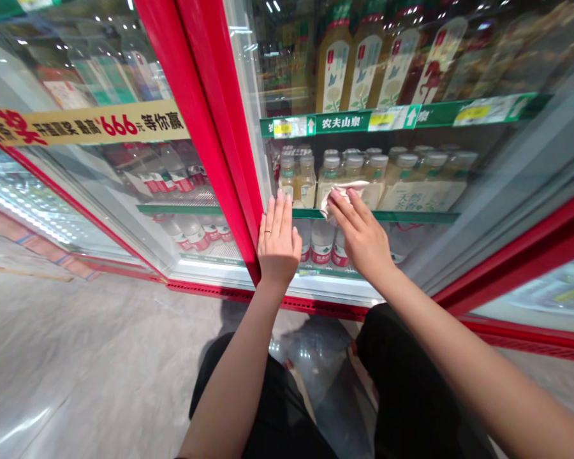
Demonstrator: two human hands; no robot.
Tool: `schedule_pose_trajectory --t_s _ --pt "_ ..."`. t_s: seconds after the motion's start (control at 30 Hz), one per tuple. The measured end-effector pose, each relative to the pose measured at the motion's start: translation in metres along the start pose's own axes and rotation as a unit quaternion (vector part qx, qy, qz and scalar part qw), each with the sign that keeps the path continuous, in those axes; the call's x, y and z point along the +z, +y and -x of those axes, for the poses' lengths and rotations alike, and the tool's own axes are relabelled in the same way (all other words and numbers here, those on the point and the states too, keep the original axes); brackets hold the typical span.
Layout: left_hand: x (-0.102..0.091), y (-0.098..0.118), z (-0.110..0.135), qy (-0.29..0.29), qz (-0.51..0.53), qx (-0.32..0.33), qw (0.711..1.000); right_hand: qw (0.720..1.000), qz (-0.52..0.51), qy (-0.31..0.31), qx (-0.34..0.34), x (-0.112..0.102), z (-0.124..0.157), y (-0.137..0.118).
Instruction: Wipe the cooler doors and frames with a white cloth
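My left hand (278,241) lies flat against the glass door of a red-framed drinks cooler (210,108), just beside the red centre post, and holds nothing. A ring shows on one finger. My right hand (362,239) presses a crumpled white cloth (340,197) against the same glass door (382,172). The cloth is partly hidden under my fingers. Behind the glass, rows of bottled tea drinks (344,178) stand on a shelf with a green price strip (377,215).
A yellow promotional banner (83,124) runs across the left door. Large bottles (363,64) fill the upper shelf, and white-capped bottles (191,233) stand lower down. My black-clad knees (411,363) lie below my arms, above a polished grey floor (100,344).
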State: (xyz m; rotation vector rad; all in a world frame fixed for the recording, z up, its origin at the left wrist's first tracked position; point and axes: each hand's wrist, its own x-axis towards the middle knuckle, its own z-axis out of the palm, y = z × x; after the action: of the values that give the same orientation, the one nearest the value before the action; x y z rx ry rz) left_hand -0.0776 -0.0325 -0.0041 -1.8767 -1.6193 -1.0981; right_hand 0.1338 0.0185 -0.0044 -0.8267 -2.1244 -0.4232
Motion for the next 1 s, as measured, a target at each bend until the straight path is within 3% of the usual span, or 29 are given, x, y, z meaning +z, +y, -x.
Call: schedule_pose_trajectory --t_s 0.13,0.37,0.6,0.87,1.0 --pt "0.000 0.000 -0.001 -0.005 0.008 -0.004 1.000 0.999 -0.004 -0.007 0.037 -0.003 -0.013 -0.006" --pt "0.000 0.001 -0.004 -0.015 0.018 -0.012 1.000 0.995 -0.024 -0.098 0.011 -0.006 -0.011 -0.011" --pt "0.000 0.002 -0.002 -0.013 0.017 -0.006 1.000 0.997 -0.016 -0.051 0.054 -0.007 -0.005 -0.005" --pt "0.002 0.005 -0.002 -0.018 0.016 -0.014 1.000 0.996 -0.025 -0.090 0.003 -0.011 -0.005 -0.008" --pt "0.002 0.006 -0.003 -0.014 0.022 -0.005 1.000 0.997 -0.021 -0.071 0.028 -0.013 0.005 -0.001"
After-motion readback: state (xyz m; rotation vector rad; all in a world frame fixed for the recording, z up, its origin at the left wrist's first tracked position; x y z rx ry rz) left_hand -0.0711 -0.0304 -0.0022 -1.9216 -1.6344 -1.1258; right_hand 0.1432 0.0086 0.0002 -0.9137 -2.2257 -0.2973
